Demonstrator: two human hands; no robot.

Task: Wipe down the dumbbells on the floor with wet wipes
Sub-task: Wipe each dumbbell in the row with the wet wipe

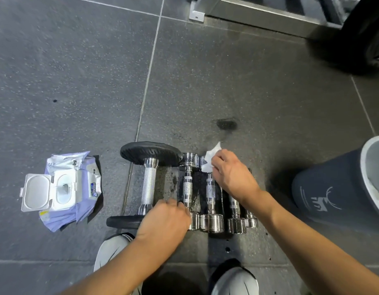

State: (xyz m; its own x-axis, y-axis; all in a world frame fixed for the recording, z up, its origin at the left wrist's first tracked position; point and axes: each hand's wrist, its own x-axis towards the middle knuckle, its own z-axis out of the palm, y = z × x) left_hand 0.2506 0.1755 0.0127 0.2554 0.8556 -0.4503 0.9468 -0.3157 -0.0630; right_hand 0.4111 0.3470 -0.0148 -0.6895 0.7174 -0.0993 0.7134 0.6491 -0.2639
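Down on the floor (77, 81), my right hand (233, 177) pinches a white wipe (212, 158) in its fingers against the far head of the second chrome dumbbell (210, 190). My left hand (165, 220) curls its fingers round the near head of the first chrome dumbbell (187, 188), just beside the black-plated dumbbell (149, 184). Well to their left lies the wipes pack (65, 188), lid open.

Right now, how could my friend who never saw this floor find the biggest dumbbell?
Find the purple wet wipes pack lying open on the dark floor. A row of dumbbells starts just right of it, and the big dumbbell comes first. Only it has wide black plates; its neighbours are small and all chrome.
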